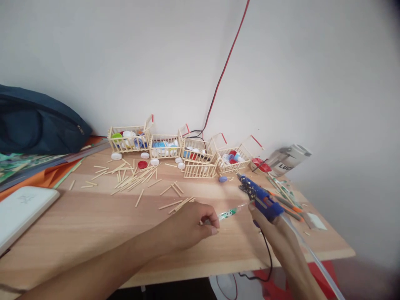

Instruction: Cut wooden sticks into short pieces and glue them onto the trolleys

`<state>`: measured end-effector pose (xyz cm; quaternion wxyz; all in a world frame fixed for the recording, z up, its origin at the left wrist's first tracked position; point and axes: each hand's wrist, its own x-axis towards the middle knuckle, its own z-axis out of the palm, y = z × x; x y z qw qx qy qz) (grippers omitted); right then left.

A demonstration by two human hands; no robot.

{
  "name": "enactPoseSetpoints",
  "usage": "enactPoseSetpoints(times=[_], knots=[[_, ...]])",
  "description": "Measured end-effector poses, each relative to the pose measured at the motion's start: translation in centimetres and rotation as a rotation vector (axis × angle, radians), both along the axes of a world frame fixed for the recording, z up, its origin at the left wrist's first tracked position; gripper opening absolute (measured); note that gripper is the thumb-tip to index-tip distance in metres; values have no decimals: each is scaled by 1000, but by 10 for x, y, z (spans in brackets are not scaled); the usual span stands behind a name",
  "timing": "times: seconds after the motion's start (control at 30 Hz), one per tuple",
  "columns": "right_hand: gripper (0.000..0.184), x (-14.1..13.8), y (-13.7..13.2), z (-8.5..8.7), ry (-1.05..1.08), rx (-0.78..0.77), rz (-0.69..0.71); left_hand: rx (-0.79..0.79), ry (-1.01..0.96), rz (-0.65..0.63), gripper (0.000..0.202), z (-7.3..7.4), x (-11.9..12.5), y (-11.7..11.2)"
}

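Observation:
My right hand [271, 227] is wrapped around a blue hot glue gun [261, 198], whose nozzle points away to the upper left. A long clear glue stick [312, 254] runs out of its back end. Close to it, my left hand [195, 223] is closed in a pinch just above the table; whatever lies between thumb and forefinger is too small to make out. A clear wrapper with green print [229, 214] extends from beside the left fingertips towards the glue gun; I cannot tell whether the fingers hold it.
Small stick-built carts [167, 146] holding bottle caps line the wall. Loose wooden sticks [134, 177] are scattered before them. A white box-shaped device [28, 210] and dark blue bag [40, 121] sit left. Pliers [289, 206] and a bag [289, 158] lie right. A black cord [268, 254] hangs over the edge.

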<state>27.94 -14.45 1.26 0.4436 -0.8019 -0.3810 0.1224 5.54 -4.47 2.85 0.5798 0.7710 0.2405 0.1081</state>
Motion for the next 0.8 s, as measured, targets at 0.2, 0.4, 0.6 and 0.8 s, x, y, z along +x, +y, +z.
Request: enactPoseSetpoints(times=[0.2,0.4,0.6,0.8], knots=[[38,15,-7,-6,371,146,-2,-145,42,26,13,-2,-9,-8],[38,11,-5,1,653,266,139,-204,-29,234,19,9,-69,6],[33,-9,-21,1,386,219,285,-40,-226,649,18,19,-112,20],[43,-1,-38,9,189,249,234,-95,-381,487,13,21,-43,19]])
